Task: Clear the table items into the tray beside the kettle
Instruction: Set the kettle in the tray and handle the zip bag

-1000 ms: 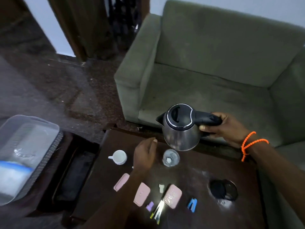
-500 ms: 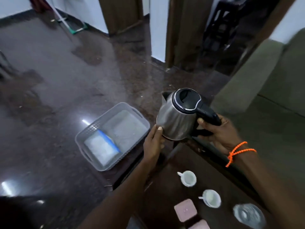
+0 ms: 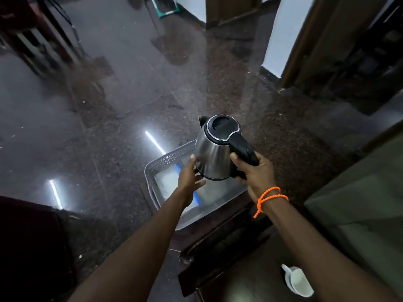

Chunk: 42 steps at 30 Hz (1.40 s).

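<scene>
Kettle [image 3: 214,158] carried from table to above tray [image 3: 162,161] (airborne).

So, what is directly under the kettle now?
Under the kettle, held by the right hand and steadied by the left hand, lies the grey tray. Something white with a blue edge lies inside; kettle and hands cover the rest.

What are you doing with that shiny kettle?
A person is holding the steel kettle in the air over a grey plastic tray. The right hand grips its black handle, and the left hand steadies its side. A white cup sits on the dark table.
</scene>
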Motion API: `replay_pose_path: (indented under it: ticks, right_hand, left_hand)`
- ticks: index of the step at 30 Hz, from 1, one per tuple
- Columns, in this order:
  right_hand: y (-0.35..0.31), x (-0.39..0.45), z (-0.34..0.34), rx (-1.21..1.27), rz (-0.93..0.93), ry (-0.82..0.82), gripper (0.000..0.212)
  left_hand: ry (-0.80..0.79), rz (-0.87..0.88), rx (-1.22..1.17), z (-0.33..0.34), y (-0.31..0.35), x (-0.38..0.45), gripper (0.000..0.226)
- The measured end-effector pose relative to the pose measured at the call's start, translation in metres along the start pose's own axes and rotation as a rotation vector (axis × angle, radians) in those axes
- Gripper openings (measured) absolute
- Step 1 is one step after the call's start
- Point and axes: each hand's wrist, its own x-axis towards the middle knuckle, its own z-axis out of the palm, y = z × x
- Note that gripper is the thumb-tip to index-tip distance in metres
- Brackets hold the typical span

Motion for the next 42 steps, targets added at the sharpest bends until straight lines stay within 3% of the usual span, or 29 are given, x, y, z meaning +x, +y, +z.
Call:
replay_pose_path:
  ticks: [8, 11, 14, 19, 22, 24, 26, 28, 31, 34, 36, 39, 42]
  right_hand:
    - [0.048, 0.017, 0.012, -0.121, 0.015, 0.02, 0.035]
    - [0.056, 0.018, 0.009, -0.115, 0.028, 0.031, 0.032]
    - [0.059, 0.019, 0.004, -0.115, 0.016, 0.01, 0.025]
    - [0.063, 0.011, -0.007, -0.184, -0.043, -0.017, 0.041]
    - [0.075, -0.004, -0.01, -0.266, -0.005, 0.225, 0.056]
    - [0.082, -0.019, -0.01, -0.293, 0.09, 0.391, 0.048]
    - [0.087, -0.033, -0.004, -0.338, 0.112, 0.383, 0.032]
    - [0.083, -0.051, 0.008, -0.387, 0.073, 0.246, 0.02]
    - [0.069, -0.066, 0.033, -0.467, 0.023, 0.05, 0.012]
    - [0.062, -0.061, 0.051, -0.554, 0.037, -0.045, 0.016]
    - [0.047, -0.067, 0.052, -0.606, 0.031, -0.056, 0.026]
    - [0.023, -0.077, 0.04, -0.647, 0.031, -0.042, 0.034]
    - [0.005, -0.087, 0.019, -0.609, 0.064, -0.087, 0.026]
  left_hand:
    - [0.039, -0.038, -0.024, -0.025, -0.027, 0.029, 0.041]
    - [0.281, 0.129, 0.249, -0.029, -0.041, 0.033, 0.045]
    - [0.474, 0.199, 0.568, -0.035, -0.049, 0.034, 0.029]
    - [0.388, 0.059, 0.924, -0.044, -0.057, 0.039, 0.066]
    - [0.38, 0.127, 1.039, -0.049, -0.061, 0.036, 0.046]
    - [0.397, 0.164, 1.021, -0.053, -0.058, 0.03, 0.033]
    - [0.424, 0.199, 0.977, -0.056, -0.052, 0.021, 0.028]
    - [0.408, 0.267, 0.844, -0.054, -0.044, 0.003, 0.023]
    - [0.262, 0.213, 0.435, -0.049, -0.037, -0.024, 0.017]
    - [-0.061, 0.026, 0.05, -0.057, -0.039, -0.035, 0.018]
    - [-0.251, -0.029, -0.042, -0.061, -0.034, -0.051, 0.017]
    - [-0.507, -0.073, -0.08, -0.053, -0.023, -0.074, 0.035]
    - [-0.756, -0.115, -0.069, -0.035, -0.01, -0.099, 0.044]
